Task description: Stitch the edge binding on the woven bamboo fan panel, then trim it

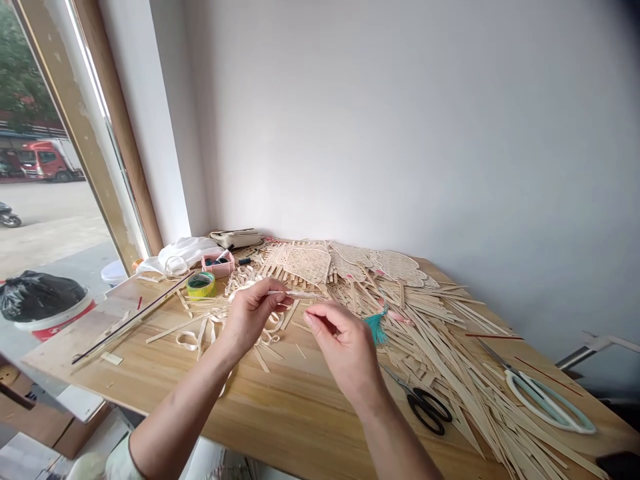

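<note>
The left hand [253, 313] is grasping a thin pale strip [300, 294] in its grip, thumb against fingers, and the strip is pointing rightward above the surface [280, 407]. The right hand [350, 343] is hovering just beside the strip's far end, its fingers bent and the thumb near the forefinger; whether that grip is pinching anything, one cannot tell. Curls of pale ribbon [187, 341] are lying near the left hand, and a teal tassel [377, 327] is sitting just beyond the right. Black-handled scissors [429, 408] are resting to the right of the right forearm, near many loose flat strips [465, 373]. Farther out, woven panels [307, 263] are lying toward the wall, a tape roll [201, 285] is standing near a pink box [219, 265], and white-handled scissors [547, 403] are lying at the far right.
</note>
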Demonstrator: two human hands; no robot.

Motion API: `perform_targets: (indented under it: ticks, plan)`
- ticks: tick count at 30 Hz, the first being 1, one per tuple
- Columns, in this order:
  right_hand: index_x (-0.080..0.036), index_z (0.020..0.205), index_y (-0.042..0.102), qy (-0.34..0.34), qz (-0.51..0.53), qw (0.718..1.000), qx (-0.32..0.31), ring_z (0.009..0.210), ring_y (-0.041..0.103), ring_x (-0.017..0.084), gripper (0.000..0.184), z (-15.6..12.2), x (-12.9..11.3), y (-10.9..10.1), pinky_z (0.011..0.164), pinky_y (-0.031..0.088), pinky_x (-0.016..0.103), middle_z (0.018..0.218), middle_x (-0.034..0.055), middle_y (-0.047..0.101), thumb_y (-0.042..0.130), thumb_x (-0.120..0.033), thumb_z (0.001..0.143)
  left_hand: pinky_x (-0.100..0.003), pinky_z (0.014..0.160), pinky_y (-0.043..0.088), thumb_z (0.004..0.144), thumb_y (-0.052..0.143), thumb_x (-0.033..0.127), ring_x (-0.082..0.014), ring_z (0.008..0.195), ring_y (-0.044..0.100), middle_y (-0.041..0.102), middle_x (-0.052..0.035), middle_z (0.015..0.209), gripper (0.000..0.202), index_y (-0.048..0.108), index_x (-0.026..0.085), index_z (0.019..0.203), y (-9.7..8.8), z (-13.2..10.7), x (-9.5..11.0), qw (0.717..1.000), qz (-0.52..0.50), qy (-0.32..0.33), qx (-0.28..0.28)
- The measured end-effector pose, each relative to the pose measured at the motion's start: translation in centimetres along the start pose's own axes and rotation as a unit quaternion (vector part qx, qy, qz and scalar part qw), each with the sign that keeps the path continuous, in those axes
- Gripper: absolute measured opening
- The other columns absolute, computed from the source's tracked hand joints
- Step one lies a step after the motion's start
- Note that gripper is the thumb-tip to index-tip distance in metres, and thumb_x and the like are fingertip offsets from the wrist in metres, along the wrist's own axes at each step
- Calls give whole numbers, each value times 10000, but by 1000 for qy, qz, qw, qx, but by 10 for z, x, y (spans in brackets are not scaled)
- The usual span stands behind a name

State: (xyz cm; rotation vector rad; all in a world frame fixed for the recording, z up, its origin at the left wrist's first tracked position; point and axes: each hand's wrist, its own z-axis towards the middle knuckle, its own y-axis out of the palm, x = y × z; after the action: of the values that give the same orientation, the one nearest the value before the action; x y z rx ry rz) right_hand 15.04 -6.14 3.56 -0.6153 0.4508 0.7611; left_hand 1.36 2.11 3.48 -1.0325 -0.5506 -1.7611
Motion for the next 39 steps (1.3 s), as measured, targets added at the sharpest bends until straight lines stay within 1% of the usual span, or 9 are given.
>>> perform_targets:
  ticks: [3, 5, 7, 9, 12, 20, 24, 31, 39]
  plan:
    - [-195, 771, 610, 2, -1, 999, 50, 655, 551, 134, 98, -2, 1, 4, 555, 438, 249, 744, 24, 605, 519, -175, 799, -251, 604, 558, 776, 551, 267, -137, 642, 636, 627, -16, 677, 128, 583, 151, 735, 0, 2, 0, 1000, -14, -10, 6]
    - [-197, 783, 622, -5, -12, 997, 76, 709, 551, 150, 96, 6, 0, 0, 622, 447, 280, 777, 34, 604, 527, -191, 794, -251, 600, 560, 770, 558, 267, -140, 640, 642, 633, -19, 674, 124, 580, 149, 737, 1, 2, 0, 1000, -21, -17, 7]
    - [-192, 765, 631, 6, -6, 998, 62, 726, 549, 157, 104, 20, 1, -6, 665, 440, 299, 774, 31, 611, 534, -222, 788, -251, 601, 561, 767, 562, 268, -147, 650, 648, 637, -21, 669, 122, 578, 150, 742, 1, 2, -1, 999, -27, -21, 6]
    - [-184, 757, 638, 51, 34, 998, -14, 703, 552, 152, 135, 35, 3, -9, 648, 432, 288, 752, 19, 623, 535, -268, 785, -252, 601, 561, 769, 559, 268, -150, 659, 652, 639, -22, 672, 120, 577, 152, 747, 0, 2, -1, 999, -24, -20, 4]
    - [-173, 745, 639, 135, 102, 976, -138, 647, 540, 132, 160, 53, 6, -9, 608, 408, 257, 696, -4, 619, 559, -310, 757, -245, 594, 555, 777, 548, 269, -146, 652, 648, 640, -20, 672, 124, 580, 153, 745, -1, 1, 0, 1000, -3, -13, -2]
    - [-162, 663, 580, 184, 123, 932, -286, 588, 436, 83, 109, 67, 6, -12, 583, 313, 220, 604, -49, 494, 578, -257, 718, -237, 641, 530, 816, 509, 308, -125, 665, 622, 647, -22, 714, 186, 592, 148, 774, 0, -3, 1, 997, 51, -36, -51]
    - [-159, 632, 539, 167, 157, 928, -294, 583, 405, 79, 123, 66, 10, -11, 580, 295, 222, 585, -56, 444, 561, -246, 715, -227, 638, 524, 812, 514, 295, -127, 675, 621, 644, -26, 716, 178, 598, 143, 775, 3, -4, 1, 997, 37, -37, -60]
    - [-167, 667, 490, 229, 292, 905, -209, 553, 430, 81, 174, 55, 19, -3, 560, 332, 223, 561, -51, 478, 562, -318, 716, -230, 651, 520, 818, 508, 300, -136, 705, 629, 651, -32, 749, 186, 602, 142, 791, 2, -2, 2, 996, 38, -34, -78]
    - [-148, 634, 529, 192, 223, 920, -260, 561, 394, 71, 135, 56, 14, -9, 542, 284, 220, 575, -52, 448, 573, -243, 718, -241, 662, 518, 830, 493, 296, -138, 703, 632, 656, -39, 750, 196, 609, 140, 805, 1, -3, 1, 994, 65, -25, -89]
